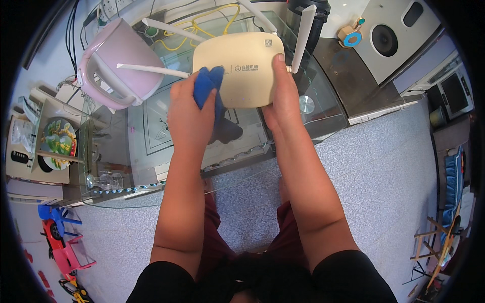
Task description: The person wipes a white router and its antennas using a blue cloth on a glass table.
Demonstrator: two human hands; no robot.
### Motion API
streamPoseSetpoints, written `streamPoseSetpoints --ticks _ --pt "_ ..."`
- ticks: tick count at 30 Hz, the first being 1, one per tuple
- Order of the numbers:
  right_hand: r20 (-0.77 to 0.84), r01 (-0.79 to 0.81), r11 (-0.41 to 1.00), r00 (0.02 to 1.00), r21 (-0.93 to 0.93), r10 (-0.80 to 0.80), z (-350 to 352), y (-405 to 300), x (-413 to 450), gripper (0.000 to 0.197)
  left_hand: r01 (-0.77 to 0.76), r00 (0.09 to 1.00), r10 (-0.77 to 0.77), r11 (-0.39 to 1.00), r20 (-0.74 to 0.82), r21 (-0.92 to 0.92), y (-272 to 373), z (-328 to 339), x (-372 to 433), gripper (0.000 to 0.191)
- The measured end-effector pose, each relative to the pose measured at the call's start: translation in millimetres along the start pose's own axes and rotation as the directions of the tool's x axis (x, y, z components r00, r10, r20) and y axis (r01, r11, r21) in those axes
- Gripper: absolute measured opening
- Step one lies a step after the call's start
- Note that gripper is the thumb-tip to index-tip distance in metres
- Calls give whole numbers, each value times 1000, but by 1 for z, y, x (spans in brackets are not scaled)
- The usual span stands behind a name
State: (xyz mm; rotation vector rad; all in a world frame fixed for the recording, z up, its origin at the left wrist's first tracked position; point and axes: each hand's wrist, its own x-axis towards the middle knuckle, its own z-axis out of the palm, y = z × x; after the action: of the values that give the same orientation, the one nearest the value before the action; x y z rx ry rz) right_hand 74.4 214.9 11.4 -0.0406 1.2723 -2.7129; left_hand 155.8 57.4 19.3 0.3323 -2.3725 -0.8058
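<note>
A cream Wi-Fi router [246, 85] with several white antennas is held up above a glass-topped table [182, 147]. My right hand [283, 91] grips the router's right edge, thumb on the top face and fingers under it. In my left hand [192, 110] is a bunched blue cloth [207, 85], which lies against the router's left side. Part of the cloth hangs below my fingers. Whether the left fingers also hold the router's edge is hidden.
A pink electric kettle [130, 57] stands left of the router. Behind are a yellow network cable [195, 26] and a black vacuum flask [308, 22]. A glass [108, 181] lies at lower left. On the right is a speaker [390, 38]. Small chairs [68, 255] stand on the floor.
</note>
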Motion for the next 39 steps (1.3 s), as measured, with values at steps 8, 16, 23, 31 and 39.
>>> streamPoseSetpoints --ticks 8,16,23,31,39 --pt "-29 -18 1000 999 15 19 -1 -1 0 59 -270 951 293 943 100 -195 17 8 -10 47" --pt "11 -21 999 1000 42 21 -3 -1 -1 57 -321 900 372 919 230 -228 37 7 -22 49" --pt "-11 -7 1000 1000 13 7 0 -2 -1 58 -110 993 109 994 -34 -19 -1 3 -3 46" --pt "10 2 1000 1000 22 -2 -2 -2 0 59 -286 956 293 948 33 -138 20 6 -11 47" --pt "6 -27 998 1000 50 26 -3 -1 0 56 -373 875 419 903 243 -214 38 9 -24 50"
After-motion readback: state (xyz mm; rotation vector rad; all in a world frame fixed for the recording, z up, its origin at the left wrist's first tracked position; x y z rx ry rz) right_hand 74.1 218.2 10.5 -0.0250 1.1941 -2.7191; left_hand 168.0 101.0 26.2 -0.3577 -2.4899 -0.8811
